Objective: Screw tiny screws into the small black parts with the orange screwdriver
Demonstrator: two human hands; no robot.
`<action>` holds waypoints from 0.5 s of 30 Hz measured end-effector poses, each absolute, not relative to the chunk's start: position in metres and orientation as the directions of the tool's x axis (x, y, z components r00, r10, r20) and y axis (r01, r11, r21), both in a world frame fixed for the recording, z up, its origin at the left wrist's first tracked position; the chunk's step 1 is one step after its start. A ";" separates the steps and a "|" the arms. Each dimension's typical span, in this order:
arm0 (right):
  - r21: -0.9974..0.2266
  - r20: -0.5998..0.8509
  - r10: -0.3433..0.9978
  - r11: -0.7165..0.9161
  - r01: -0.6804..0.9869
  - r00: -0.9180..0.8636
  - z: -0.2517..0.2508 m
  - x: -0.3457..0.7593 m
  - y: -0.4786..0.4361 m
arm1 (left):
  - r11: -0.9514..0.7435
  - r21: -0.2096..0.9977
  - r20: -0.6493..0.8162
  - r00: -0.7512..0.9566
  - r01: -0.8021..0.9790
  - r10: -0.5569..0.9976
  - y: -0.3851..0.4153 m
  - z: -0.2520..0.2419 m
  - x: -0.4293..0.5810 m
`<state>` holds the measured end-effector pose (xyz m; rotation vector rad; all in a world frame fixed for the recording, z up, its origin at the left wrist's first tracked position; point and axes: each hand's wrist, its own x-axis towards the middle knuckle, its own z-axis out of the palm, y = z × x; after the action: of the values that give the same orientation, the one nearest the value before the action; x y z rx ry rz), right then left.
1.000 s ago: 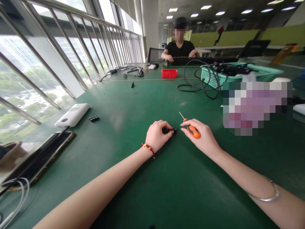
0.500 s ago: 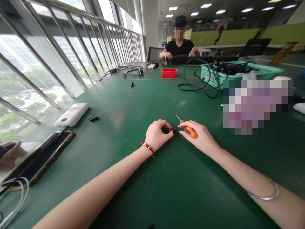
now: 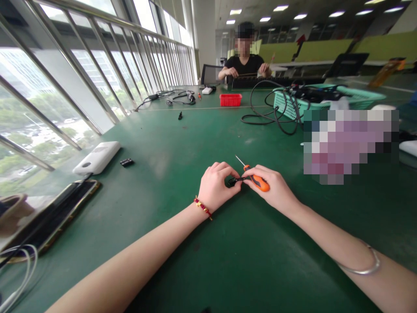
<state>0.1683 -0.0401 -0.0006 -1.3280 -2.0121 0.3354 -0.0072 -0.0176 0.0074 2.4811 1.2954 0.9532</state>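
My left hand [image 3: 217, 182] is closed, thumb and fingers pinching a small black part [image 3: 232, 181] just above the green table [image 3: 156, 148]. What kind of part it is I cannot make out. An orange and black screwdriver [image 3: 260, 182] lies in my right hand [image 3: 276, 187], its thin metal tip pointing away and to the left. The right thumb and index finger touch the black part's right end, so both hands meet at it. A small black block [image 3: 127, 162] rests on the table to the left.
At left lie a white power bank [image 3: 97, 157] and a phone [image 3: 65, 221] with cables. Further back are a small black piece [image 3: 180, 115], a red bin [image 3: 230, 100], and a teal basket [image 3: 289, 104] of black cables. Across the table sits a person [image 3: 244, 65]. A railing [image 3: 156, 52] runs along the left.
My right hand has come left to my left hand, its fingertips now at the black part. More of that part shows between the hands. The screwdriver stays in the right hand.
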 end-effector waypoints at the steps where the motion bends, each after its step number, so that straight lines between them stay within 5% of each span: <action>1: -0.558 0.408 0.881 0.448 0.699 -0.239 -0.001 0.168 -0.040 | -0.602 0.444 0.458 0.409 0.664 0.789 -0.017 0.007 -0.007; 15: -0.672 0.461 0.886 0.391 0.629 -0.058 -0.004 0.185 -0.024 | -0.431 0.558 0.344 0.275 0.709 0.898 -0.029 0.009 -0.010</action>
<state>0.1853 -0.0239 -0.0041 -1.3245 -1.7733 0.3682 -0.0104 -0.0292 0.0085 2.2544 1.4721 0.9097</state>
